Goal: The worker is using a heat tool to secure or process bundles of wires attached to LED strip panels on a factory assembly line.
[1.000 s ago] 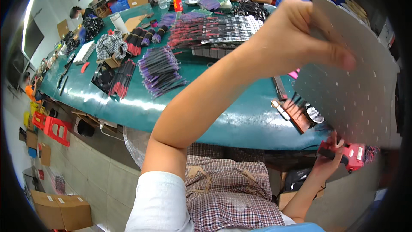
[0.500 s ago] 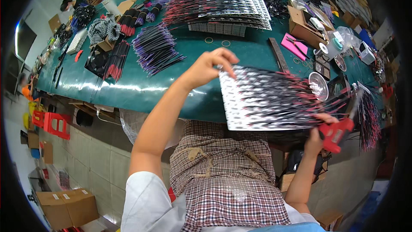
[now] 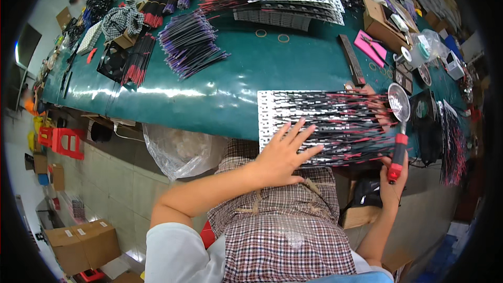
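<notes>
My left hand (image 3: pixel 281 154) lies flat with spread fingers on the near part of a white perforated board (image 3: pixel 266 115). Rows of thin black wires (image 3: pixel 335 120) with red ends run along the board to the right, at the table's front edge. Closed around a tool with a red and black handle (image 3: pixel 399 152), my right hand (image 3: pixel 392 183) is beside the board's right end. The tool's metal front points up toward a round shiny metal dish (image 3: pixel 399 99); whether they touch, I cannot tell.
Stacked boards with wires (image 3: pixel 293 0) stand at the back. Purple-ended wires (image 3: pixel 191 44) and red-ended bundles (image 3: pixel 139 60) lie left. A dark bar (image 3: pixel 351 60), pliers on a pink pad (image 3: pixel 371 48) and a cardboard box (image 3: pixel 380 23) sit right. More wires (image 3: pixel 451 141) hang over the right edge.
The board, previously lifted and tilted by my left hand, now lies flat. My left hand has moved from its far corner to its near side. The tool has swung upright in my right hand.
</notes>
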Tool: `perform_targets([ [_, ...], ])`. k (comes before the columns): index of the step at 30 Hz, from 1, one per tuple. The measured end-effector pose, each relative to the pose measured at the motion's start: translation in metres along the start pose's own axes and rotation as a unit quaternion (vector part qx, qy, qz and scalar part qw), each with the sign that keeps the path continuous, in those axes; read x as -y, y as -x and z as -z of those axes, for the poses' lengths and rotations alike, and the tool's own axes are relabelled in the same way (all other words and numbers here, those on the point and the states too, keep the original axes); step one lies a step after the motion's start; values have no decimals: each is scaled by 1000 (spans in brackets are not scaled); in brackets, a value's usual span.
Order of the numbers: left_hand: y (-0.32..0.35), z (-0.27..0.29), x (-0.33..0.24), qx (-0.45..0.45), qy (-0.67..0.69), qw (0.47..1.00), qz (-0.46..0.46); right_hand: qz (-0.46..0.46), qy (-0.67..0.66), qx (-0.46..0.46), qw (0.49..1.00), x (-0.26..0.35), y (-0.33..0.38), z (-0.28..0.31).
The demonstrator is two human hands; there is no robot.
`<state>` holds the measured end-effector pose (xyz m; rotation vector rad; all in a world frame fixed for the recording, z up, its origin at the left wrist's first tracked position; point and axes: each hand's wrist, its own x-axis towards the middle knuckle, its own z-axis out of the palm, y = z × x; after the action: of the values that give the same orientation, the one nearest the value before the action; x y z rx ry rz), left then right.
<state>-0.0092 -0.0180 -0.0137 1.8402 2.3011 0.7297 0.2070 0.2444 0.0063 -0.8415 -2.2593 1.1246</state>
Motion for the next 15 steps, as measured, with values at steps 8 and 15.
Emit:
perform_targets([
  [8,-4,-34,-4,-92,-82,992,39,92,-57,-124,986,64,-9,-9],
  [15,-11,-46,-2,-139,-90,985,48,-69,55,-202,975,119,-5,-8],
])
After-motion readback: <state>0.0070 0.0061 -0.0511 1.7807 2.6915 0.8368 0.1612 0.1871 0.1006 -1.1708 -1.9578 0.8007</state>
